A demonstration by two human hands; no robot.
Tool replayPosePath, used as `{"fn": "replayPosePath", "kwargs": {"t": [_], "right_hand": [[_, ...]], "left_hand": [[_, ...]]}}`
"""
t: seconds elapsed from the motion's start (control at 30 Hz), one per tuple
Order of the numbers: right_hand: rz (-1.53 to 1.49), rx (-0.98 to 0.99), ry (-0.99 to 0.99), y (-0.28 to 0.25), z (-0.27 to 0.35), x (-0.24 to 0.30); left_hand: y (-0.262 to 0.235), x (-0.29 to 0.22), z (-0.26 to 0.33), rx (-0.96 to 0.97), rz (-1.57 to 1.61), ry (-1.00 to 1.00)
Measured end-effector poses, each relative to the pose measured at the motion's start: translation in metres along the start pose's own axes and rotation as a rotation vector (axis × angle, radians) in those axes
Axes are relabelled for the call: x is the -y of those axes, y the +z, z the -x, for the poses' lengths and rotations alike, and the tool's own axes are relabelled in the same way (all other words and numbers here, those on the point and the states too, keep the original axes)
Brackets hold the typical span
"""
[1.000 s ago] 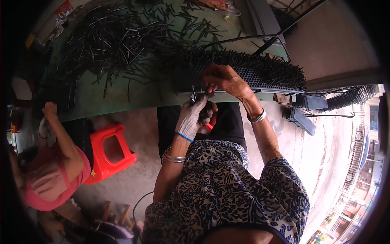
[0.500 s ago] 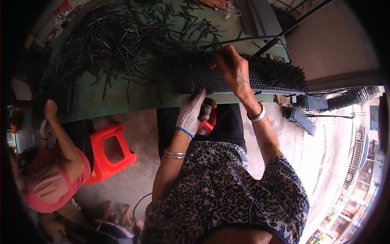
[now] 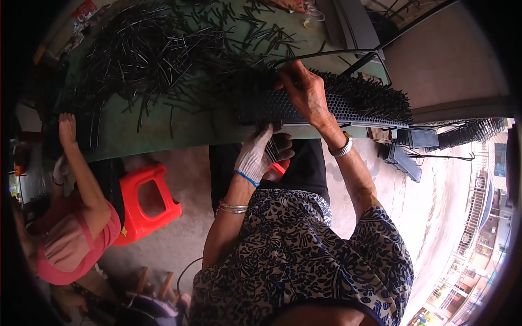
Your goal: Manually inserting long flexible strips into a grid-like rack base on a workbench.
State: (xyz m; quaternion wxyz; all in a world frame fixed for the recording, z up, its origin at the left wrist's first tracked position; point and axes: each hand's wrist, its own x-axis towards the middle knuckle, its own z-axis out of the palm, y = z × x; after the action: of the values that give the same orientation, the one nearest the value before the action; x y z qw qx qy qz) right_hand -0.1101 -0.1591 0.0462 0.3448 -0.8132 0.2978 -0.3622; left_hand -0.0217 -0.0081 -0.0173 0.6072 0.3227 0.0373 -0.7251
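Note:
A dark perforated panel (image 3: 348, 115) with rows of round holes lies along the table's near edge. Short black rods (image 3: 375, 98) stand densely along its far side, mostly toward the right. Bare and bent at the fingers, my right hand (image 3: 305, 92) is pinched over the panel's left half; its fingertips hide whatever is between them. Below the panel's near edge, my left hand (image 3: 258, 152), in a whitish knit glove with darkened fingers, is closed round a few thin black rods (image 3: 270, 150).
A large heap of loose black rods (image 3: 147, 60) covers the far left of the green table (image 3: 185, 130). A red plastic stool (image 3: 144, 228) stands at the left, beside a co-worker in pink (image 3: 73, 244). Grey panels (image 3: 402, 160) lie to the right, near a metal frame (image 3: 375, 51).
My right hand has shifted slightly left and away over the panel. The gloved left hand has turned a little, showing the rods more. The co-worker's hand has moved farther up.

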Motion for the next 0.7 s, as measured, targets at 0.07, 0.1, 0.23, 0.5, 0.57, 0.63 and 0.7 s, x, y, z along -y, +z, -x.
{"fn": "replayPosePath", "kwargs": {"t": [0.07,0.1,0.23,0.5,0.57,0.63,0.7], "right_hand": [[0.002,0.003,-0.07,0.001,0.0,-0.006],[0.004,0.007,-0.139,0.002,0.0,-0.01],[0.024,0.052,-0.061,0.005,0.001,-0.021],[0.497,-0.018,-0.227,0.015,0.0,-0.016],[0.542,-0.021,-0.252,0.015,0.001,-0.015],[0.59,-0.025,-0.273,0.016,0.003,-0.014],[0.652,0.005,-0.268,0.019,0.007,-0.015]], "left_hand": [[-0.004,0.003,-0.002,-0.017,-0.01,0.005],[-0.005,0.005,-0.003,-0.009,0.022,0.028],[-0.001,0.011,-0.002,-0.111,0.042,0.115],[-0.002,0.01,0.005,-0.146,-0.042,0.118],[-0.009,0.013,0.003,-0.095,-0.007,0.113],[-0.006,0.013,0.005,-0.111,-0.025,0.131],[-0.003,0.013,0.006,-0.109,-0.03,0.147]]}}
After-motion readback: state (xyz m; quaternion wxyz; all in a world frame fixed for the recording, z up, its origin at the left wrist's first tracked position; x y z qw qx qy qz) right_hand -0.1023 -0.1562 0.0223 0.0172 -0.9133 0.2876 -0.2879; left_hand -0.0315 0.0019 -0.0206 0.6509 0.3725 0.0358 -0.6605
